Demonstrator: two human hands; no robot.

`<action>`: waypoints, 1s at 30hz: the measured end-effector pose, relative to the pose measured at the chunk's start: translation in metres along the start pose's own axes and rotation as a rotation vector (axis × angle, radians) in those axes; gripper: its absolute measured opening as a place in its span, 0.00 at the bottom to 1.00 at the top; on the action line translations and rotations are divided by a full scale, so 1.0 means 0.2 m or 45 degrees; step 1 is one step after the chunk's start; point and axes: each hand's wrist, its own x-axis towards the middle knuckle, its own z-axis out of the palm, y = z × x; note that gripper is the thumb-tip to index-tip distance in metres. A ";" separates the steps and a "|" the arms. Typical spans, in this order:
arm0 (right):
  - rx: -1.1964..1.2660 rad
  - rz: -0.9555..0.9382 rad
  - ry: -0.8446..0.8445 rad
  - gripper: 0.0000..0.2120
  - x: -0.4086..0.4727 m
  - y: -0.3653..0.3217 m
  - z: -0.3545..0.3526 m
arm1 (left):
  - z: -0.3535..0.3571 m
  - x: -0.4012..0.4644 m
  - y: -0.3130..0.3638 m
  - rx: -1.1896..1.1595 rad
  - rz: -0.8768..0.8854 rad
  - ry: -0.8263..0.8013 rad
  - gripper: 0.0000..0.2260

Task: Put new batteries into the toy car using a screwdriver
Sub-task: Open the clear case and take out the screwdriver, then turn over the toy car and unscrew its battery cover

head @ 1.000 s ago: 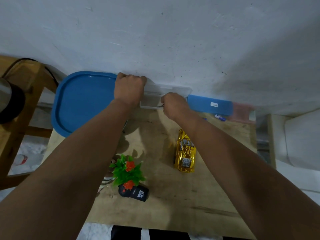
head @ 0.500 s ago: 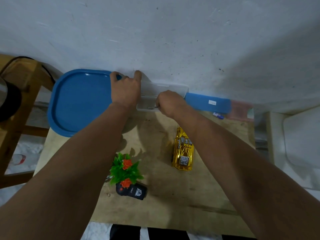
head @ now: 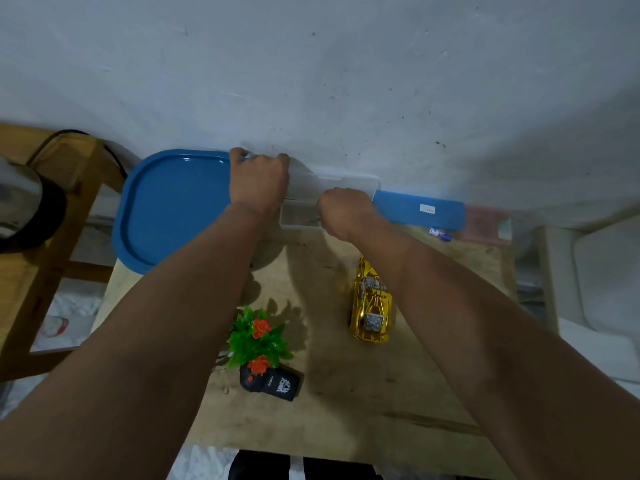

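Clear box [head: 299, 216] lid raised further, left hand [head: 259, 183] gripping it, right hand [head: 341, 211] curled inside (contents unclear).

Table [head: 346, 410]: bare wooden top, set against the wall.
Back edge: a blue tray [head: 173, 209], a clear plastic box [head: 301, 220] and a blue box [head: 415, 213] are ranged along it.
Middle: a gold toy car [head: 372, 306] is laid.
Front left: a small plant [head: 258, 341] is stood beside a black remote [head: 273, 384].
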 end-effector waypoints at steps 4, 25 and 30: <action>0.352 0.096 0.240 0.07 -0.08 0.05 0.00 | -0.08 -0.02 0.01 -0.021 0.039 0.029 0.13; 1.048 1.106 0.161 0.08 -1.14 0.36 0.26 | -0.09 -0.75 0.86 -0.467 -0.064 -0.749 0.45; 0.956 1.013 0.103 0.05 -1.07 0.33 0.33 | 0.01 -0.76 0.91 -0.455 -0.081 -0.789 0.51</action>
